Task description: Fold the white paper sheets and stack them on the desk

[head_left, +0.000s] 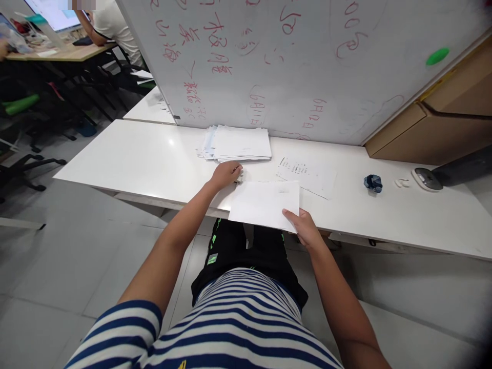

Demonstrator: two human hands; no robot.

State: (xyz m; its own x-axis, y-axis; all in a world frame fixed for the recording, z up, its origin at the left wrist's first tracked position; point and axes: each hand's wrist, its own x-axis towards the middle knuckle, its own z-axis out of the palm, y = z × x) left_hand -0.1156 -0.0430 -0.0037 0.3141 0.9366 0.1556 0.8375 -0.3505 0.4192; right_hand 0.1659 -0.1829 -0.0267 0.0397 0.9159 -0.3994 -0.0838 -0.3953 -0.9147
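My right hand (305, 225) grips the lower right corner of a white sheet of paper (261, 202), thumb on top; it may be more than one sheet. The paper juts over the table's front edge and bears a small grey patch of print. Close to the paper's upper left corner, my left hand (227, 174) is closed with fingers curled. Something small and dark shows at its fingertips, too small to name. Just beyond that hand lies a stack of papers (244, 143). To the right rests a printed sheet (307, 174), partly covered by the held paper.
A whiteboard (230, 61) with red writing stands along the back of the white table (126, 154). On the right are a small dark blue object (372, 183), white earbuds (402, 183), a rounded case (426, 179) and cardboard boxes (403, 130). Another person (115, 28) sits at a desk, upper left.
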